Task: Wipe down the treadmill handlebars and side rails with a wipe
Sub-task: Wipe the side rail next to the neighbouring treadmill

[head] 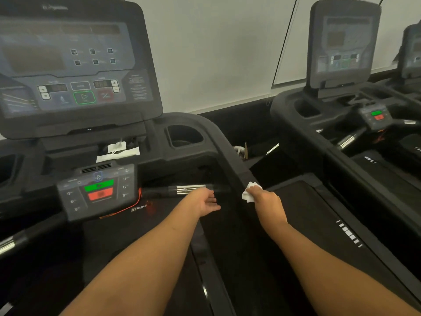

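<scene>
My right hand is closed around a crumpled white wipe and presses it against the black right handlebar of the treadmill, where the bar slopes down toward me. My left hand hovers open, palm turned inward, just below the inner crossbar with its chrome grip sensor. It holds nothing. The lower side rail runs down between my forearms.
The console screen stands at upper left, above a small control panel with green and red buttons. White wipes lie on the console tray beside a cup holder. A second treadmill stands close on the right.
</scene>
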### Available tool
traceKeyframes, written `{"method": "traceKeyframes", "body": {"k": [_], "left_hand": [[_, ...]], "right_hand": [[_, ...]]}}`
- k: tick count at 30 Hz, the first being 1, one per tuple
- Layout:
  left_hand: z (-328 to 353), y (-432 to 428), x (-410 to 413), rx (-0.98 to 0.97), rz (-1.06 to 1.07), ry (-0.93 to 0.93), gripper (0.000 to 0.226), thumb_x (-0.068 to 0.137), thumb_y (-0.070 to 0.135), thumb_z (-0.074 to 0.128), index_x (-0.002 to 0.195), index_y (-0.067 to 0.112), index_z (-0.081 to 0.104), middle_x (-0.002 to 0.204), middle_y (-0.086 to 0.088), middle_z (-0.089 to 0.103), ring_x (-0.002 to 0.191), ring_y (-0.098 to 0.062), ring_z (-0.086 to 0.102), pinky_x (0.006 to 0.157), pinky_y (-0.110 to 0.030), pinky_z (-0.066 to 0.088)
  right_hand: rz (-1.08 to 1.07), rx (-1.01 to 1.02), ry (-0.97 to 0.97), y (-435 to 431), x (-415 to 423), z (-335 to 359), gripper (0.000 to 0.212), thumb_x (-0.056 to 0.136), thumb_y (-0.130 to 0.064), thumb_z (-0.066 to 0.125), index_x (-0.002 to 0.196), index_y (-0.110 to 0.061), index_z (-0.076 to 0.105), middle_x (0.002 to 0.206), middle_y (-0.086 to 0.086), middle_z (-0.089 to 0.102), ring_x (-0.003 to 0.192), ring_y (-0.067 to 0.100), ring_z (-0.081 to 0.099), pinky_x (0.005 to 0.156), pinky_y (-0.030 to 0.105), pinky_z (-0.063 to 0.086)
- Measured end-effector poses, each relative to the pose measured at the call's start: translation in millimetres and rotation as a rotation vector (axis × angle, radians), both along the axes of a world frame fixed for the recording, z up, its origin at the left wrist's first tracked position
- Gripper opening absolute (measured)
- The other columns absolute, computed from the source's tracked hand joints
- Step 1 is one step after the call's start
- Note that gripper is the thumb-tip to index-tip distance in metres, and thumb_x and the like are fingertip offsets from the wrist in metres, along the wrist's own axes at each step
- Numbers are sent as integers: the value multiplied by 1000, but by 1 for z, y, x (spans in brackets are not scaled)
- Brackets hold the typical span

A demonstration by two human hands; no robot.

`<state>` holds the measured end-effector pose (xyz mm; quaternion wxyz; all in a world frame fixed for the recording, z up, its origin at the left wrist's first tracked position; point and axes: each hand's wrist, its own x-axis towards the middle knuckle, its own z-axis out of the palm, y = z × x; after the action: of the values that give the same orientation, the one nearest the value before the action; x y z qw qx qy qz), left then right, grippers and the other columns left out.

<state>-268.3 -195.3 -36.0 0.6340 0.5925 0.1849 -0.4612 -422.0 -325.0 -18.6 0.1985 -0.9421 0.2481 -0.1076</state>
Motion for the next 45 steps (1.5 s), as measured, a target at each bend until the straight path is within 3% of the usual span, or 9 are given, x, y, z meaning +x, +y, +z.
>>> {"method": "traceKeyframes", "body": {"k": [6, 11, 19, 22, 26, 33, 37, 41, 45], "left_hand": [[-3, -16, 39, 180, -113, -342, 23, 103, 2, 51, 122, -3, 63, 104, -19, 69, 79, -30, 71, 57, -32, 61], [-20, 1, 60, 824, -650, -1279, 22, 101, 31, 59, 111, 15, 72, 108, -4, 68, 102, -24, 63, 91, -40, 55], [-27, 12, 87, 700, -901, -1078, 40, 96, 51, 63, 103, 13, 73, 87, -4, 66, 78, -19, 63, 64, -30, 46], [-24, 16, 89, 689, -991, -1115, 37, 91, 47, 70, 104, 13, 73, 88, -4, 65, 81, -20, 63, 64, -30, 44], [-21, 16, 87, 775, -1112, -1186, 35, 88, 41, 75, 109, 12, 72, 93, -5, 66, 87, -23, 64, 69, -32, 46], [-7, 27, 101, 677, -1263, -1140, 54, 90, 55, 68, 125, 13, 67, 115, -6, 70, 103, -24, 65, 91, -37, 53], [16, 70, 129, 727, -1019, -1248, 41, 102, 42, 56, 127, 12, 69, 125, -11, 70, 117, -30, 63, 102, -42, 49], [35, 120, 153, 943, -555, -1517, 28, 104, 19, 46, 100, 4, 70, 106, -21, 71, 104, -42, 65, 87, -46, 52], [33, 161, 152, 1093, -540, -1753, 37, 105, 10, 48, 136, -6, 57, 144, -25, 55, 144, -43, 40, 118, -49, 31]], "right_hand": [[17, -50, 18, -4, 39, -6, 33, 95, -14, 55, 127, -23, 58, 117, 2, 62, 105, 19, 61, 88, 26, 47], [93, -67, 21, 0, 74, -6, 35, 94, -17, 57, 129, -20, 56, 124, 7, 61, 112, 26, 60, 97, 38, 48], [233, -275, 365, 21, 121, -45, 20, 97, -21, 51, 108, -9, 63, 112, 10, 60, 104, 18, 55, 99, 21, 42], [189, -248, 175, 28, 114, -59, 32, 96, -3, 43, 124, -8, 59, 125, 9, 58, 110, 25, 54, 91, 30, 43], [18, -289, 309, 43, 122, -50, 21, 85, -13, 68, 105, -12, 61, 90, 4, 62, 82, 22, 63, 76, 33, 49], [57, -586, 425, 30, 117, -36, 26, 71, -21, 81, 92, -23, 67, 85, -5, 62, 103, 23, 43, 88, 39, 30], [146, -617, 373, 19, 108, -46, 46, 71, -23, 80, 114, -18, 63, 98, -2, 66, 109, 24, 43, 90, 39, 31], [229, -617, 335, 13, 105, -50, 51, 79, -27, 72, 127, -18, 57, 117, 0, 64, 120, 25, 42, 102, 44, 28], [293, -582, 340, 15, 103, -52, 65, 84, -23, 70, 143, -12, 44, 145, 7, 49, 144, 23, 28, 118, 48, 4]]}}
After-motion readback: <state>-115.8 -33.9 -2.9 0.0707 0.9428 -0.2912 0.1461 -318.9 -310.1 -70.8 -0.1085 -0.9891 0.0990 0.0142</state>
